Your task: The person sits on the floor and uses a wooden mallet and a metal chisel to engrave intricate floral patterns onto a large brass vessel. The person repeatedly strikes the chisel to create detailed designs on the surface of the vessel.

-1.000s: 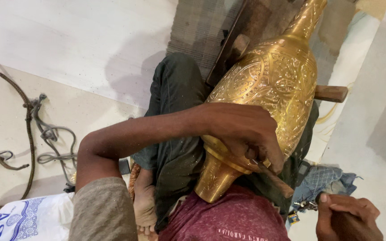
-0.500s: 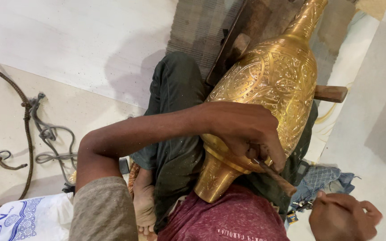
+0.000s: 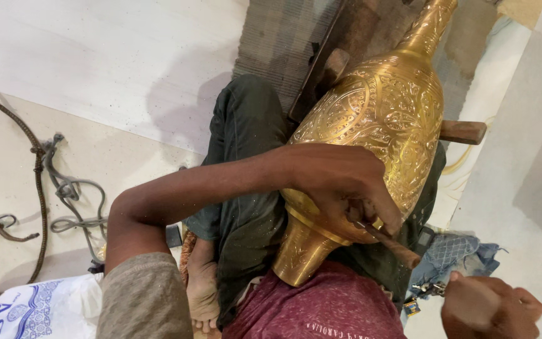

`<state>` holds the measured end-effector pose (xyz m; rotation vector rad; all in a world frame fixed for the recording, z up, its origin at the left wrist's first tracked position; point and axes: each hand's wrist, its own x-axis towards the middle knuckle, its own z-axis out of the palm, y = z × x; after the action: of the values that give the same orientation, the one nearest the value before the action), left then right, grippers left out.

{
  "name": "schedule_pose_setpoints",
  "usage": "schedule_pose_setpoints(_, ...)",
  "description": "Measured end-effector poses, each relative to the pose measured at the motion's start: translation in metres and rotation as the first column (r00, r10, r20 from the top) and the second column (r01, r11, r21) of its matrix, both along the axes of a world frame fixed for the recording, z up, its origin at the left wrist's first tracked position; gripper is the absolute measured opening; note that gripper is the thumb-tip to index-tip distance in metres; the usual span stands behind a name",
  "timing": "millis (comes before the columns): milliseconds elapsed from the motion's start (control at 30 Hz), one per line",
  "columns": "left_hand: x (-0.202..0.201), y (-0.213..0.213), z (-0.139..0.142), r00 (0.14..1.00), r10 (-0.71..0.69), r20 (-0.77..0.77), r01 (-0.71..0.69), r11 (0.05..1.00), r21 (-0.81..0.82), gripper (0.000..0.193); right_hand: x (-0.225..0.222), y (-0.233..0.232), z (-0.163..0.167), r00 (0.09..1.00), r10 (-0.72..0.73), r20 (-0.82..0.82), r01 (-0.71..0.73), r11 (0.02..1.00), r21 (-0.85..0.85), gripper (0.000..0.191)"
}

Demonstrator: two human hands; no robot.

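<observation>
**Reader:** What are my hands doing right now?

**Describer:** Your left hand [image 3: 346,191] is curled around a thin metal punch [image 3: 384,238] and holds its tip against the lower body of a large engraved brass vase [image 3: 377,119]. The vase lies tilted across your lap, foot toward your stomach, neck pointing away to the upper right. Your right hand [image 3: 487,307] is a closed fist at the lower right, apart from the vase; I cannot tell what it grips.

**Reader:** So which step is this?

**Describer:** It looks like chasing the pattern near the vase's foot. The punch seems set; a strike would call for a steady left hand and a square hit on its end.

**Reader:** And around me?

**Describer:** You sit on a pale floor [image 3: 95,63]. A wooden block [image 3: 462,132] pokes out behind the vase. Grey cords [image 3: 64,188] lie to your left, a blue cloth [image 3: 453,257] by your right knee.
</observation>
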<state>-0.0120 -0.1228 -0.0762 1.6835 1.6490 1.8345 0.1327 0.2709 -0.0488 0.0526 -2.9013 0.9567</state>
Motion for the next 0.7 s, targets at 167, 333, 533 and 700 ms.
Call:
schedule_pose_setpoints(167,0.002,0.003,-0.003,0.999,0.032,0.005,-0.032,1.000,-0.001,0.022,-0.009,-0.006,0.012,0.991,0.097,0.095,-0.130,0.879,0.459,0.025)
schedule_pose_setpoints(333,0.001,0.010,-0.005,0.998,0.065,-0.020,-0.066,0.998,-0.011,0.034,-0.015,-0.010,0.017,0.998,0.029,0.055,-0.044,0.957,0.287,0.020)
schedule_pose_setpoints(533,0.004,-0.001,-0.002,0.996,0.091,0.009,-0.091,0.996,-0.025,0.033,-0.017,-0.018,0.029,0.991,-0.021,0.132,0.012,0.998,0.068,0.016)
schedule_pose_setpoints(700,0.003,0.002,0.006,0.992,0.123,-0.009,-0.123,0.990,-0.066,0.030,-0.018,-0.023,0.029,0.974,0.002,0.227,-0.095,0.912,0.399,0.033)
